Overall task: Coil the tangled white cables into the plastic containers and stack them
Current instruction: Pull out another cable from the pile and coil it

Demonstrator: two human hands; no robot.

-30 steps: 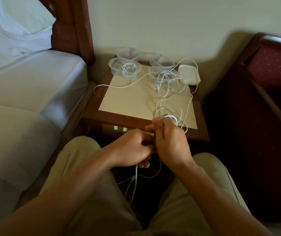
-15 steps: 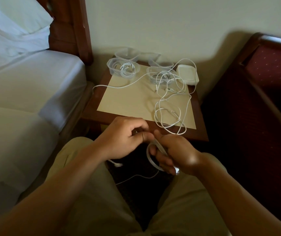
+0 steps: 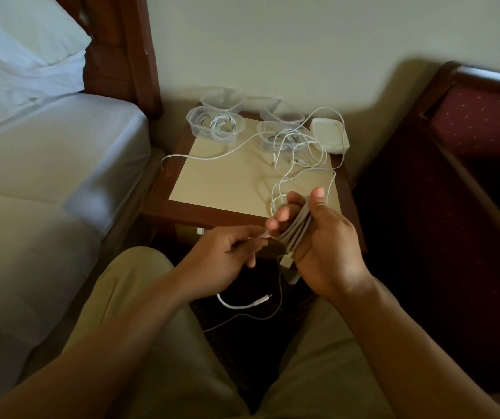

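A white cable (image 3: pixel 295 229) is wound in several turns around the fingers of my right hand (image 3: pixel 322 246), palm facing me, over the table's front edge. My left hand (image 3: pixel 227 255) pinches the same cable just left of the coil. Its loose end with a plug (image 3: pixel 260 300) hangs between my knees. More tangled white cable (image 3: pixel 300 158) lies on the small table (image 3: pixel 212 176). A clear plastic container (image 3: pixel 215 125) at the back left holds a coiled cable. Another container (image 3: pixel 279 137) near the tangle also holds cable. Two empty ones (image 3: pixel 223 98) (image 3: pixel 282 111) stand behind.
A white lidded box (image 3: pixel 328 136) sits at the table's back right corner. A bed with white sheets (image 3: pixel 46 164) lies to the left, its wooden headboard (image 3: pixel 127 52) beside the table. A dark red chair (image 3: pixel 466 152) stands on the right.
My right hand has risen and turned palm towards me, with the cable coil now wrapped around its fingers. My left hand moved lower and left, drawing the cable out.
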